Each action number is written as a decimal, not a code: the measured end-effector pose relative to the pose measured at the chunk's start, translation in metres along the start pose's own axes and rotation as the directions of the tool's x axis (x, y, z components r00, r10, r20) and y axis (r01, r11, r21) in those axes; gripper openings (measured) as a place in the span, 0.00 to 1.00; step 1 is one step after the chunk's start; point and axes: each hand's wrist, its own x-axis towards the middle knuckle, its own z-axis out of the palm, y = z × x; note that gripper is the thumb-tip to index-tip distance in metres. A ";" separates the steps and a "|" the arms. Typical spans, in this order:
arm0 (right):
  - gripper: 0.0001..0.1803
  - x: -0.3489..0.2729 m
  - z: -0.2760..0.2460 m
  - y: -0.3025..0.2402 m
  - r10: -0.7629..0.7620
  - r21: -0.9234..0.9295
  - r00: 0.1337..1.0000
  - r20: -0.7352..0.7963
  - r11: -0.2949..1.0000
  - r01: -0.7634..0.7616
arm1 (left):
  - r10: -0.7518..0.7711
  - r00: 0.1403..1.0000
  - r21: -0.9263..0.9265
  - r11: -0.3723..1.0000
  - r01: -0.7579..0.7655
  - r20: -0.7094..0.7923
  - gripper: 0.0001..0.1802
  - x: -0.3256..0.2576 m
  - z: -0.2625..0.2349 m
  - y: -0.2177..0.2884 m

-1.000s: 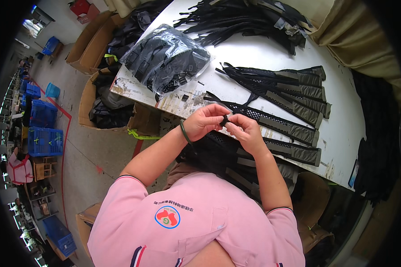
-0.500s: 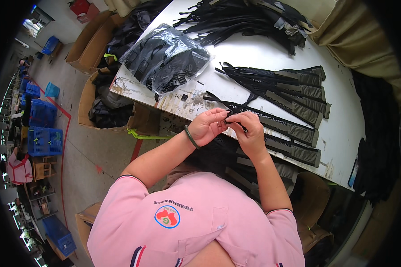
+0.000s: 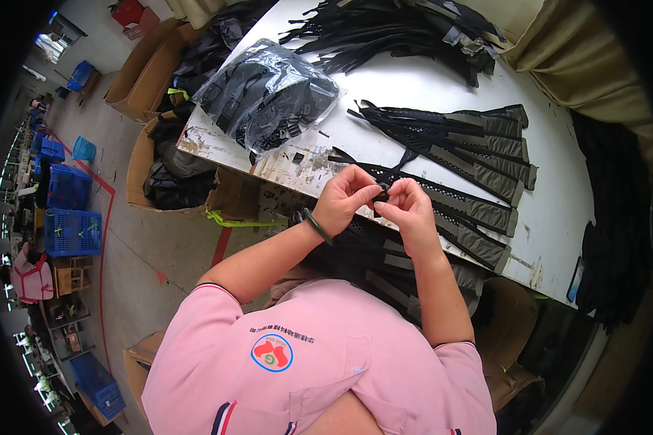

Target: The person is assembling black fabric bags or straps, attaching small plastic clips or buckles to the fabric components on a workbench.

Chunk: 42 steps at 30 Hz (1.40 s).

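At the near edge of the white table, my left hand (image 3: 345,201) and my right hand (image 3: 415,215) meet, fingertips pinched together. Between them is a small black strap piece (image 3: 381,194); its exact shape is mostly hidden by my fingers. Just beyond my hands, several black mesh straps with grey padded ends (image 3: 481,209) lie fanned out on the table. One of these straps runs right behind my fingers, and I cannot tell whether the held piece belongs to it. A green bangle circles my left wrist.
A clear plastic bag of black gear (image 3: 272,94) rests on the table's (image 3: 305,170) left part. Farther back lies a heap of black straps (image 3: 406,36). Cardboard boxes (image 3: 139,163) with dark goods stand left of the table. Black material (image 3: 617,225) hangs at the right.
My left fingers have curled over and closed in on the small black piece. My right hand has turned slightly, its fingertips now facing the left ones. The nearest strap has shifted a little toward me.
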 end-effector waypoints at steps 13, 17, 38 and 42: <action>0.06 -0.005 -0.002 -0.010 0.154 0.232 0.988 -0.011 0.961 -0.147 | 0.276 0.916 0.261 0.898 -0.354 0.290 0.12 -0.004 -0.006 -0.001; 0.10 -0.002 -0.012 -0.011 -0.031 -0.352 0.998 0.053 0.935 0.048 | 0.209 0.922 0.322 0.893 -0.316 0.326 0.11 -0.007 -0.009 -0.004; 0.12 0.010 0.009 -0.011 0.303 -0.390 0.887 0.348 0.907 -0.157 | -0.174 0.958 0.046 0.985 0.168 0.227 0.10 -0.059 -0.023 0.021; 0.11 0.012 0.003 0.000 0.285 -0.433 0.917 0.280 0.890 -0.144 | -0.127 0.941 0.050 0.992 0.117 0.315 0.12 -0.061 -0.022 0.011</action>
